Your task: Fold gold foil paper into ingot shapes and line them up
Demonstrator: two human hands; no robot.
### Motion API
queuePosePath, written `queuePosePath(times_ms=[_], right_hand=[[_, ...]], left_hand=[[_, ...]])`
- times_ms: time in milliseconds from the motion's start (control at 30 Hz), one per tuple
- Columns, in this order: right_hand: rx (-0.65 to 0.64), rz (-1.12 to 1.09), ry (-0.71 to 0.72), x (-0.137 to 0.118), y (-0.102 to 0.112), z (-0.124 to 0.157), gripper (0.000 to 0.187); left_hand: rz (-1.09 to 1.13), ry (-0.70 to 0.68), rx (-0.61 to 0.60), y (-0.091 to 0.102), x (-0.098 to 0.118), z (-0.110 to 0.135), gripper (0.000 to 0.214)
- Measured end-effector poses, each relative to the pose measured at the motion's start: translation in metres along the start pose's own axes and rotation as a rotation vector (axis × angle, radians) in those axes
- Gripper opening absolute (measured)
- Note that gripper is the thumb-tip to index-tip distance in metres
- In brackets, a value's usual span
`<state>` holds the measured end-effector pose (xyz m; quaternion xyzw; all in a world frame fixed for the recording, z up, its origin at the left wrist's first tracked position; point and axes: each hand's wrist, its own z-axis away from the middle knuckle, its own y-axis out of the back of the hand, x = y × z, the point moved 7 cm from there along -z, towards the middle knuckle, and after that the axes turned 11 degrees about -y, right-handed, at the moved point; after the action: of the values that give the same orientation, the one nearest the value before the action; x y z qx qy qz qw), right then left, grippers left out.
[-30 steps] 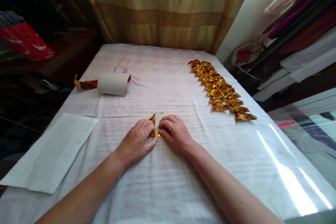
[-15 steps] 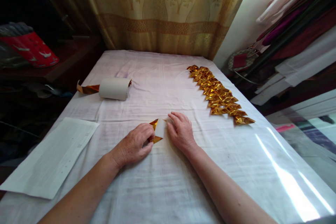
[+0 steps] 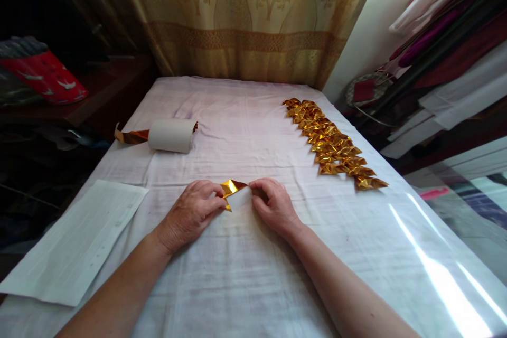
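A small piece of gold foil paper (image 3: 234,193), gold on one side and white on the other, lies partly folded on the white cloth (image 3: 245,269) in the middle of the table. My left hand (image 3: 190,213) pinches its left end with curled fingers. My right hand (image 3: 274,204) holds its right end, fingers bent over the white flap. Both hands rest on the cloth.
A long row of several folded gold pieces (image 3: 331,143) runs along the right side. A white paper roll (image 3: 171,134) with a gold strip lies at the back left. A white sheet (image 3: 75,237) sits at the left edge. A curtain (image 3: 245,16) hangs behind.
The gold piece has been turned and folded so the white flap now lies lower right. My right hand has closed back onto it; both hands shifted slightly.
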<state>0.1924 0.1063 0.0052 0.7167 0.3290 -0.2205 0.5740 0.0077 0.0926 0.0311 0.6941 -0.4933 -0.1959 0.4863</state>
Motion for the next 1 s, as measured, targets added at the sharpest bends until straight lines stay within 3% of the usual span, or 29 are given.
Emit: queuePosePath(times_ms=[100,233,333,800,1000], right_hand=[[-0.033,-0.009,0.04,-0.001,-0.002,0.001,0.041],[0.015,0.067,0.005,0.001,0.001,0.0,0.042],[-0.024,0.109,0.026,-0.002,-0.002,0.001,0.046],[-0.128,-0.212,0.107,-0.01,-0.002,0.003,0.044],[0.033,0.028,0.005,0.002,-0.003,0.001,0.049]], left_hand=[[-0.041,0.003,-0.01,-0.001,0.0,0.001,0.017],[-0.06,0.017,-0.031,-0.004,0.0,0.003,0.018],[-0.088,0.029,-0.053,-0.006,-0.001,0.005,0.016],[-0.051,0.11,-0.08,-0.005,-0.005,0.003,0.018],[-0.064,0.085,-0.064,-0.004,-0.006,0.004,0.021]])
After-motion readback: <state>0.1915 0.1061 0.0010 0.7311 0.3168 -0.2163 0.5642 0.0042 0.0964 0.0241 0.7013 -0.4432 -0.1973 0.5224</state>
